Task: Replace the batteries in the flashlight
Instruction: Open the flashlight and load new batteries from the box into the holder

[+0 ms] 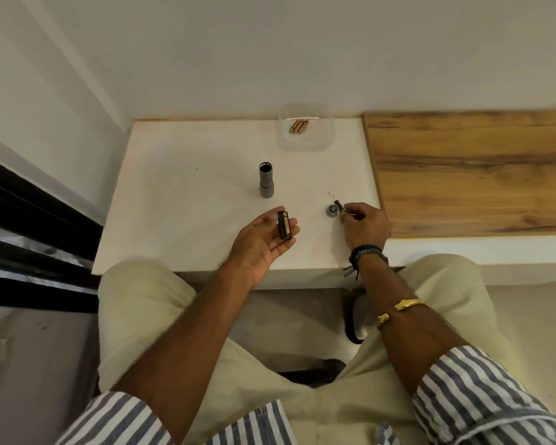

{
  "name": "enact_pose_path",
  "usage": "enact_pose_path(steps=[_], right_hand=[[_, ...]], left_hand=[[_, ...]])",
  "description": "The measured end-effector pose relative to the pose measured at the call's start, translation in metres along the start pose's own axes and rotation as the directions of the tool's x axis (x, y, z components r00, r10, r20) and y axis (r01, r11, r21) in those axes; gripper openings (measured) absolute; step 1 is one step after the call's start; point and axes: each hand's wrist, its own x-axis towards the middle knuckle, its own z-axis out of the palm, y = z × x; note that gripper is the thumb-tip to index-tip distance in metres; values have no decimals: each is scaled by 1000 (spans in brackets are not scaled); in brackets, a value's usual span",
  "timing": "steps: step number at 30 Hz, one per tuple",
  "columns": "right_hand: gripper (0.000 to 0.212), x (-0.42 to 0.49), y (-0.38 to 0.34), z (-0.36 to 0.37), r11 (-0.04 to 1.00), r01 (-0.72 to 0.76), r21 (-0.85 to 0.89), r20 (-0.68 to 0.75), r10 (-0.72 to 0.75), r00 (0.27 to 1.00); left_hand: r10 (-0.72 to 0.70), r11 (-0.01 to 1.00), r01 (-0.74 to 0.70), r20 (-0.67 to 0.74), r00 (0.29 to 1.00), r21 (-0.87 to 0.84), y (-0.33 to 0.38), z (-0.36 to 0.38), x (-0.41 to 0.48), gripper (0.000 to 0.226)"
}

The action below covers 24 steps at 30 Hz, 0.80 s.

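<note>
The left hand (264, 242) lies palm up. A black, block-shaped battery holder (284, 229) sits across its lightly curled fingers, with the thumb tip against the holder's far end. A copper-toned cell shows in the holder's open side.

To the right of that grip, the right hand (365, 224) is turned knuckles up, its fingers bunched. The fingertips pinch a small dark battery (338, 205), a slim cylinder tilted away from the palm. Just beside this pinch, on its left, the round metallic tail cap (332, 210) rests flat on the white table (180, 194). Whether the battery touches the cap cannot be told.

Beyond the left hand's grip, well apart from it, the grey flashlight body (266, 180) stands upright, a ribbed tube with its dark hollow end facing up. Farther still, beyond both hands, three copper-coloured batteries (299, 126) lie side by side in a clear plastic tub (321, 142) with rounded corners. A grained wooden panel (469, 175) adjoins the table on the right hand's outer side.
</note>
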Motion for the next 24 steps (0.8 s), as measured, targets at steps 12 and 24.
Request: enact_pose_path(steps=[12, 24], right_hand=[[15, -28, -31, -13, 983, 144, 112, 40, -150, 988], [19, -70, -63, -13, 853, 517, 77, 415, -498, 761]], left_hand=[[33, 998, -41, 146, 989, 47, 7, 6, -10, 30], [83, 991, -93, 109, 991, 96, 10, 3, -13, 28]])
